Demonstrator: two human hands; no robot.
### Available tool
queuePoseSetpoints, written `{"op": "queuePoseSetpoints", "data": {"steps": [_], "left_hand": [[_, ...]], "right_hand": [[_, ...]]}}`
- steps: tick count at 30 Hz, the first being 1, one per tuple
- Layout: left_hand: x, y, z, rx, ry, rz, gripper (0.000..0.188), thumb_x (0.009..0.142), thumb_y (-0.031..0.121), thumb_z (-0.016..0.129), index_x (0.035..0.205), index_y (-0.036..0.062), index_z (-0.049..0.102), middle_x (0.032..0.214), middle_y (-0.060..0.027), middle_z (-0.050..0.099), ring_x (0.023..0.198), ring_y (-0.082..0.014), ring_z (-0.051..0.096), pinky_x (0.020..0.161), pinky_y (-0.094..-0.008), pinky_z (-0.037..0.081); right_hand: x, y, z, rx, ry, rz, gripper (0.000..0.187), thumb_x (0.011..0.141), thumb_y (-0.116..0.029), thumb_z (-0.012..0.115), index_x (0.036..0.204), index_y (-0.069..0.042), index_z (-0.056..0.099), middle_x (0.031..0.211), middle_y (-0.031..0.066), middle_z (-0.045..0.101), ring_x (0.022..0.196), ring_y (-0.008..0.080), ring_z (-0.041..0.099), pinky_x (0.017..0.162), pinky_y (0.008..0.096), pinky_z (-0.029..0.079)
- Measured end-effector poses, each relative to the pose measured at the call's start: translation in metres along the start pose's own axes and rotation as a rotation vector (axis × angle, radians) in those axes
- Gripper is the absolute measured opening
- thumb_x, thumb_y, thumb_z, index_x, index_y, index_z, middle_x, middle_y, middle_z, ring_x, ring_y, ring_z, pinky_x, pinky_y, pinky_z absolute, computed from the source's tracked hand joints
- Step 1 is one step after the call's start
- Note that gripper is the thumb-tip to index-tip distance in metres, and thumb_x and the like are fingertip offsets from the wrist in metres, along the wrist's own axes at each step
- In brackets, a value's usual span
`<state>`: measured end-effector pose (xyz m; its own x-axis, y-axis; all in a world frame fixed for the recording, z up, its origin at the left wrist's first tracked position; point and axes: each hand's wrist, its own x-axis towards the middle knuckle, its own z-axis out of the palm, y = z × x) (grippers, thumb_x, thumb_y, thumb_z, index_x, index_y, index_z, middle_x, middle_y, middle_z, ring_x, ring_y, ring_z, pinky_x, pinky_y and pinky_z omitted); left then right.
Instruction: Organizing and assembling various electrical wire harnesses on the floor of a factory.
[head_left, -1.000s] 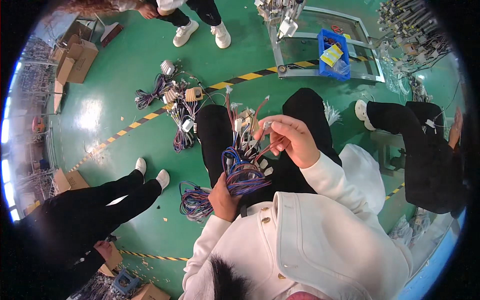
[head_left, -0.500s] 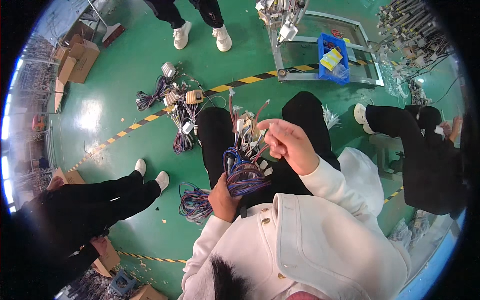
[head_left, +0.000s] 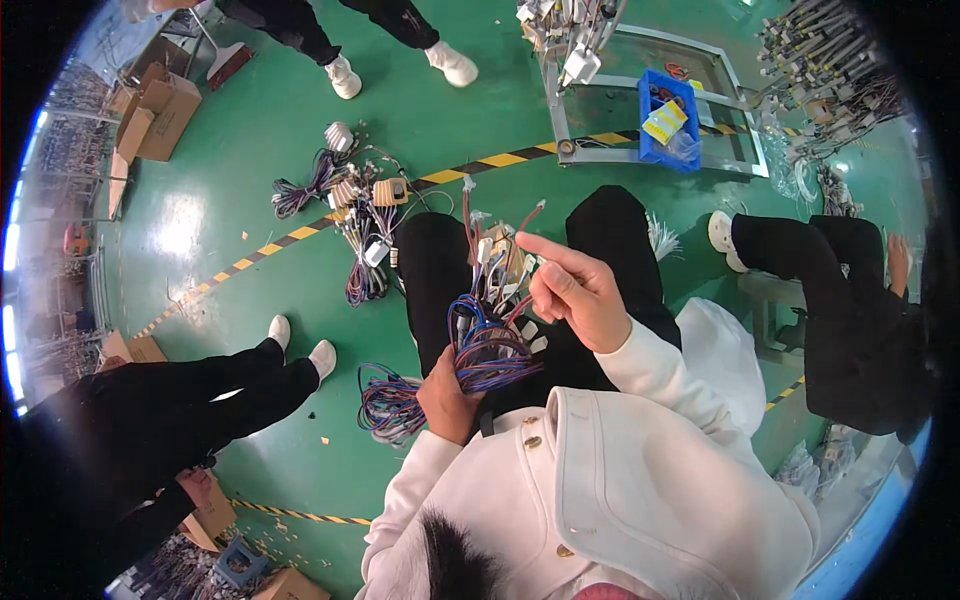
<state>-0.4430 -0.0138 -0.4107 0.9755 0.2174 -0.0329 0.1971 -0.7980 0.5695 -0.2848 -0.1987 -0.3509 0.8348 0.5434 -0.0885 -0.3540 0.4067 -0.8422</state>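
Note:
My left hand (head_left: 448, 395) grips a bundle of blue, purple and red wires (head_left: 490, 345) that stands up over my lap, its white connectors (head_left: 497, 250) at the top. My right hand (head_left: 578, 290) is raised beside those connectors, index finger stretched toward them, thumb and fingers pinched around a thin wire end. I wear a white jacket and black trousers. A second coil of purple and blue wire (head_left: 388, 402) lies on the green floor just left of my left hand.
A pile of wire harnesses with white and tan connectors (head_left: 355, 205) lies on the floor ahead by a yellow-black stripe (head_left: 480, 168). A metal frame (head_left: 640, 100) holds a blue bin (head_left: 668, 118). Other people in black sit left (head_left: 170, 410) and right (head_left: 850, 300); cardboard boxes (head_left: 160, 110) far left.
My right hand has shifted slightly right and its index finger now points out toward the connectors. The standing person at the top has stepped further away. The left hand keeps its grip.

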Motion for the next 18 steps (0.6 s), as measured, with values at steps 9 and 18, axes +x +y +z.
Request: {"op": "queuePoseSetpoints", "data": {"steps": [9, 18], "left_hand": [[-0.0003, -0.0023, 0.0017, -0.013, 0.012, 0.007, 0.082, 0.045, 0.006, 0.082, 0.118, -0.0024, 0.046, 0.098, -0.0191, 0.061, 0.086, -0.0355, 0.061, 0.073, -0.0379, 0.05], [0.0004, -0.0016, 0.0016, -0.007, 0.002, 0.003, 0.082, 0.045, 0.006, 0.082, 0.119, -0.0025, 0.046, 0.098, -0.019, 0.061, 0.086, -0.0354, 0.061, 0.073, -0.0377, 0.05]], "right_hand": [[0.0025, 0.0011, -0.0002, 0.282, -0.193, 0.028, 0.046, 0.096, -0.025, 0.046, 0.135, -0.003, 0.037, 0.074, 0.0028, 0.049, 0.067, 0.0114, 0.046, 0.064, 0.0282, 0.044], [0.0014, 0.0029, 0.0046, 0.081, -0.115, -0.092, 0.051, 0.098, -0.022, 0.04, 0.142, -0.004, 0.022, 0.071, 0.0004, 0.04, 0.064, 0.009, 0.038, 0.058, 0.0236, 0.036]]}}
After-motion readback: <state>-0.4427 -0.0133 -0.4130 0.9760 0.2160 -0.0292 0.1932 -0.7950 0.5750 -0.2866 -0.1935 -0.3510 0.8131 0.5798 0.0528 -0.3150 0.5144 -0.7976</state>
